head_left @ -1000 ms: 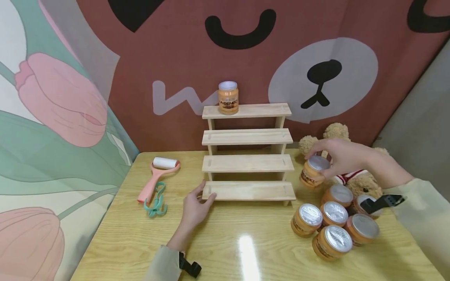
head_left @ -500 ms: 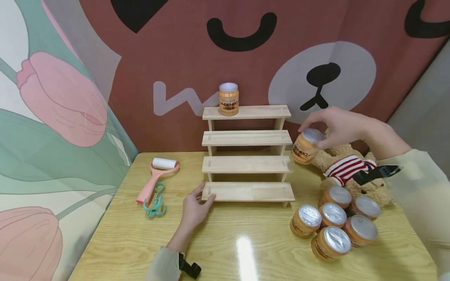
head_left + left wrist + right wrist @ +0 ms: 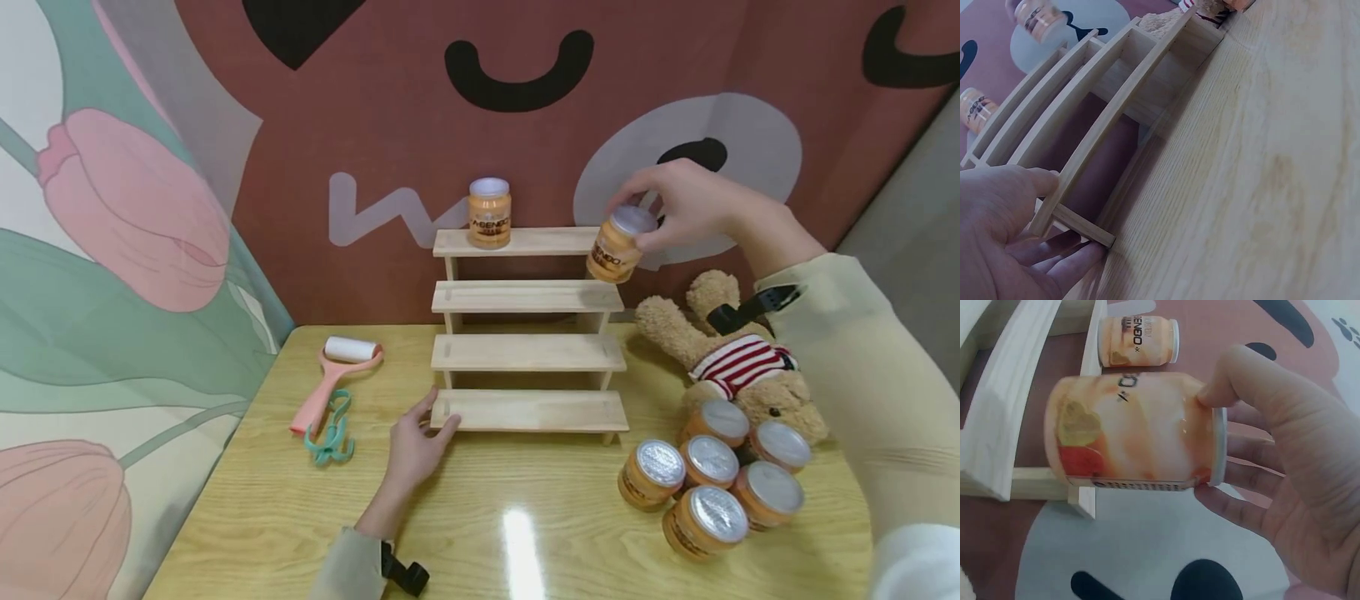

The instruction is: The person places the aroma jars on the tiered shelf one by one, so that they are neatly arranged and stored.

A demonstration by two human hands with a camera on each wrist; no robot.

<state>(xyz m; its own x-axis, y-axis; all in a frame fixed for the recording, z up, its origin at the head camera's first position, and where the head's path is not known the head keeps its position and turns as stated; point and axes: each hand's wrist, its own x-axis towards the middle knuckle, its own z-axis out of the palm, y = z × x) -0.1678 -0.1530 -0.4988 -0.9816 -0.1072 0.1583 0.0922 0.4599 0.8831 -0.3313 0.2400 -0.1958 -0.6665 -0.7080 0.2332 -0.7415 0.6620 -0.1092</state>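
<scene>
My right hand (image 3: 686,207) grips an orange jar with a silvery lid (image 3: 617,250) near its top, thumb on one side and fingers on the other. The jar is tilted and hangs in front of the right end of the top two steps. In the right wrist view the held jar (image 3: 1129,434) lies across the picture, its label partly turned away. My left hand (image 3: 416,442) grips the left end of the lowest step of a wooden four-tier stand (image 3: 528,410), thumb on top and fingers around the end. Another jar (image 3: 490,215) stands upright on the top tier, left of centre.
Several orange jars (image 3: 711,460) cluster on the table (image 3: 585,542) at the right. Behind them lies a teddy bear (image 3: 738,362) in a striped top. A pink lint roller (image 3: 330,387) and a green hook (image 3: 330,437) lie left of the stand. A bear-print curtain (image 3: 360,108) hangs behind.
My right hand has lifted the jar from beside the cluster, up and leftward to the upper steps of the stand. My left hand has stayed on the lowest step.
</scene>
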